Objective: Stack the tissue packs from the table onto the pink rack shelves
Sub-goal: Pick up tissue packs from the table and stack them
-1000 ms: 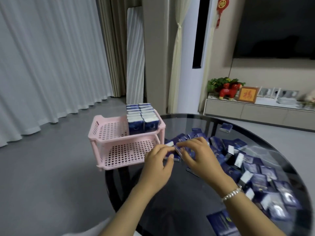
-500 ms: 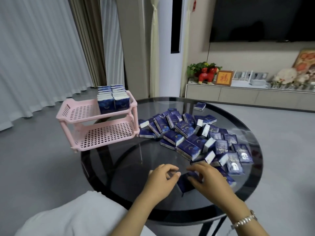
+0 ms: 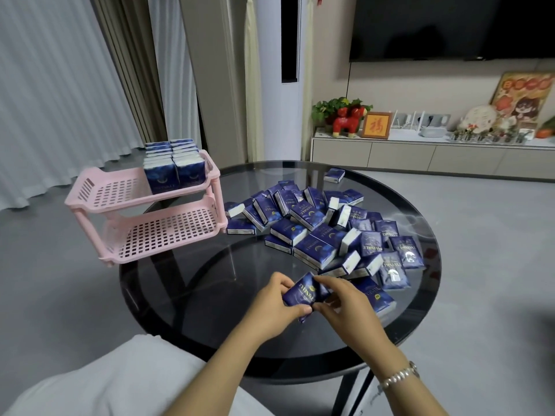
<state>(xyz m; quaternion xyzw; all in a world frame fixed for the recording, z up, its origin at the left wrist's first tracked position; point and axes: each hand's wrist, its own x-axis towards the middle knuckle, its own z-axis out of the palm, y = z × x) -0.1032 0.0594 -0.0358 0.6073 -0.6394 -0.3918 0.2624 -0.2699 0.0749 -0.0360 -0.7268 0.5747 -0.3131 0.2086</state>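
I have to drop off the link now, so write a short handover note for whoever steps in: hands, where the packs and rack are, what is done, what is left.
Left hand and right hand together grip one tissue pack just above the near part of the glass table.
Pink rack stands at the table's left edge. Two rows of packs stand at the right end of its top shelf; the lower shelf holds none.
Left: shelve the held pack, then the loose pile on the table.

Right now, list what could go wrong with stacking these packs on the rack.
1. The pink rack overhangs the glass table edge; loading its left side might tip it.
2. Both hands, left hand and right hand, grip the held pack low and near; the loose pile lies between, so a reach could scatter packs.
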